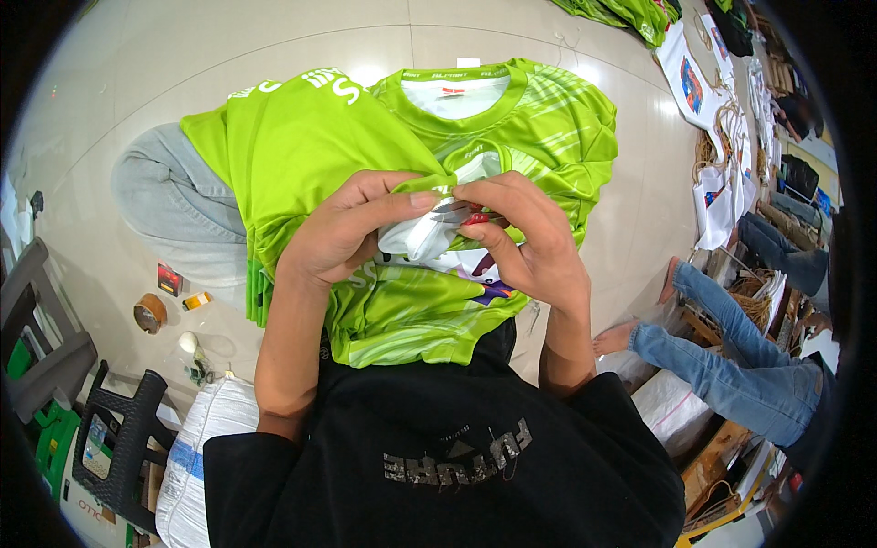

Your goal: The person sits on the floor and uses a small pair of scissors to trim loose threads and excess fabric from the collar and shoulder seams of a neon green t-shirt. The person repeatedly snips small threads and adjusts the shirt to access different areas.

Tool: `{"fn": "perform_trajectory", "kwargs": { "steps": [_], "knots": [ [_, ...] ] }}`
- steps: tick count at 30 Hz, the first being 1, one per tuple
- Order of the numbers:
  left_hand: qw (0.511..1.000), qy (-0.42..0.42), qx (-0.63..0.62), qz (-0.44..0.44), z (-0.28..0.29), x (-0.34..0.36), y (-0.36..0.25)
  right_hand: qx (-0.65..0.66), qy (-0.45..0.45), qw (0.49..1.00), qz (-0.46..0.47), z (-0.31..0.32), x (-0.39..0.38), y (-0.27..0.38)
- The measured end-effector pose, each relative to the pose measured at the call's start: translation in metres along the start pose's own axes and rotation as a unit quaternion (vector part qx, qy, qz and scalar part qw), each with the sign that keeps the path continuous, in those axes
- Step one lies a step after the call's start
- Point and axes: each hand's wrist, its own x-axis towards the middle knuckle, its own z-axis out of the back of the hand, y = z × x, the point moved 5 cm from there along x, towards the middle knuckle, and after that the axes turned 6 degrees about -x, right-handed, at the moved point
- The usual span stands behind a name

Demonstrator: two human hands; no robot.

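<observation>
Lime-green printed jerseys lie across my lap, one jersey [562, 123] with its round collar facing away from me and another green cloth [301, 137] draped over my left knee. My left hand [352, 224] is closed, pinching a green edge that is folded back to show its white inside [420, 236]. Close beside it, my right hand [530, 233] is closed around small red-handled thread snips [475, 218]. Their metal tips sit by the pinched edge, partly hidden by my fingers. Both hands meet over the middle of the jersey.
At left on the tiled floor are a brown tape roll [150, 313], a small dark box [169, 279] and a black plastic chair [119, 447]. A white sack [206, 457] stands by my left elbow. Another person's jeans-clad legs [731, 356] extend in from the right. More green garments [630, 16] lie far off.
</observation>
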Motion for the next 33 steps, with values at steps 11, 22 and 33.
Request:
{"fn": "perform_trajectory", "kwargs": {
  "steps": [11, 22, 33],
  "knots": [
    [1.0, -0.009, -0.002, 0.008, 0.0, 0.0, 0.001, 0.149, -0.129, 0.973, -0.117, 0.003, -0.007, -0.004],
    [1.0, -0.02, 0.023, -0.007, -0.002, -0.001, 0.001, 0.228, 0.014, 0.951, -0.211, -0.014, -0.009, 0.003],
    [0.999, -0.033, 0.012, -0.013, 0.004, -0.001, 0.003, 0.268, -0.075, 0.944, -0.178, 0.009, -0.01, -0.01]
  ]
}}
